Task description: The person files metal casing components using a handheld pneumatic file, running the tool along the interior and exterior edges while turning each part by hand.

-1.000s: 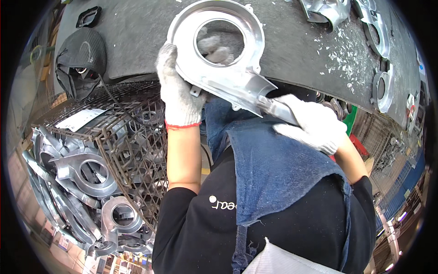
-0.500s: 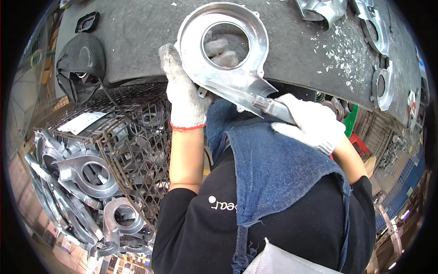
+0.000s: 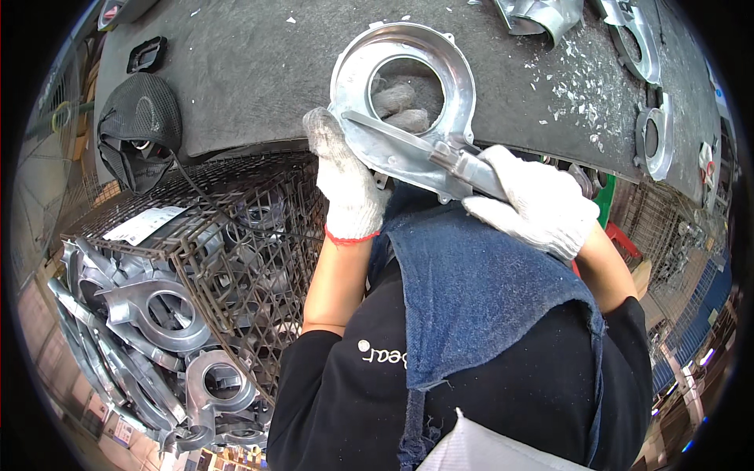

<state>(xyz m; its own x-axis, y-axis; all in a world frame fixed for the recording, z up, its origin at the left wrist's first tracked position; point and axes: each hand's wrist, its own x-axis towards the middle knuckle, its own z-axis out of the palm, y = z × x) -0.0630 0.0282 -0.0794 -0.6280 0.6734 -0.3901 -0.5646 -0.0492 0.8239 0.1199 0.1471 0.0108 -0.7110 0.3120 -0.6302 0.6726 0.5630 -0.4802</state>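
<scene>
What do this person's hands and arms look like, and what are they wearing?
The left hand and right hand wear whitish knitted gloves; a red edge trims the left cuff. Black sleeves end near the elbows, leaving the forearms bare.

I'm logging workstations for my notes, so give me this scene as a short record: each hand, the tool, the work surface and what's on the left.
Left hand: white-gloved, gripping a metal housing, fingers showing through its centre
Right hand: white-gloved, gripping a grey tool
Tool position: front end at the housing; exact contact unclear
Surface: dark benchtop, white flakes toward the right
Left side: wire basket with metal parts
</scene>
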